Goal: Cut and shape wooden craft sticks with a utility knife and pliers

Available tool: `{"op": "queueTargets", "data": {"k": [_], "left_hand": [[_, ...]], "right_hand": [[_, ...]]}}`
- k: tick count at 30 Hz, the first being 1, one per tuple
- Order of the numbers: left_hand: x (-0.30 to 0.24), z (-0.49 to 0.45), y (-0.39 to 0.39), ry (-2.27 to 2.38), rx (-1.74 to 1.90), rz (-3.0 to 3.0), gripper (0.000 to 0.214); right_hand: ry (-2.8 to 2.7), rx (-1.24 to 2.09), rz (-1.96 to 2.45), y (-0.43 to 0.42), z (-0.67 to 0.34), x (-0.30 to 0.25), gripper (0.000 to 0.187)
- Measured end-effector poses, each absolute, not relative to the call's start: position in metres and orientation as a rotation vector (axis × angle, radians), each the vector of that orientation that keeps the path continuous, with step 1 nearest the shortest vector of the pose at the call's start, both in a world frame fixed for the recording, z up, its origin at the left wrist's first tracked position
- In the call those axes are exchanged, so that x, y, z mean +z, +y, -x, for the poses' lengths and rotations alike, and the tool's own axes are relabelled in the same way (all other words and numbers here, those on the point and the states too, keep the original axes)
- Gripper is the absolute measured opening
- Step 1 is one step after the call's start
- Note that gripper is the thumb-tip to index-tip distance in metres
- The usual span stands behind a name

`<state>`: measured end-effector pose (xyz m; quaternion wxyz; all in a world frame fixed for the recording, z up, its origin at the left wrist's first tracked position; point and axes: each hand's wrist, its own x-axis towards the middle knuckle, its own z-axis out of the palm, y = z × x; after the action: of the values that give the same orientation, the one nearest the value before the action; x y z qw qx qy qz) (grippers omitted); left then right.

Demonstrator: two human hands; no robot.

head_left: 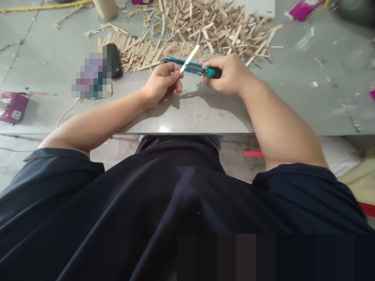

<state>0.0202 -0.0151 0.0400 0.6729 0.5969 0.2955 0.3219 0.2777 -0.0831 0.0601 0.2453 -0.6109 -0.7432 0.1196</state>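
Between the thumb and fingers of my left hand (164, 82) is a pale wooden craft stick (191, 57), slanting up to the right. My right hand (230, 74) is wrapped round a pair of pliers (209, 72) with teal and black handles. The pliers' dark jaws point left and meet or overlap the stick near its lower end; whether they grip it cannot be made out. Behind the pliers, a blue tool (178, 62), perhaps a utility knife, lies on the table. Small wood chips (183, 50) are heaped just beyond it.
A large loose pile of craft sticks (216, 23) lies at the back, with a flatter bunch (137, 50) to its left. A black oval object (113, 60) stands beside a blurred-out item (90, 76). Purple packets (13, 107) sit toward the sides. The grey table's front edge (187, 134) runs before my body.
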Motion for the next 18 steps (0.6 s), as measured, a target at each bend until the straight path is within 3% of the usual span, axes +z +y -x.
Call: {"op": "queueTargets", "data": {"k": [8, 18], "left_hand": [[0.0396, -0.0186, -0.0131, 0.619, 0.71, -1.368, 0.037], [0.0431, -0.0196, -0.0157, 0.658, 0.713, -1.324, 0.04]], "right_hand": [[-2.04, 0.312, 1.632, -0.0744, -0.2889, 0.0501, 0.038], [-2.03, 0.351, 1.655, -0.0821, -0.2819, 0.0583, 0.031]]}}
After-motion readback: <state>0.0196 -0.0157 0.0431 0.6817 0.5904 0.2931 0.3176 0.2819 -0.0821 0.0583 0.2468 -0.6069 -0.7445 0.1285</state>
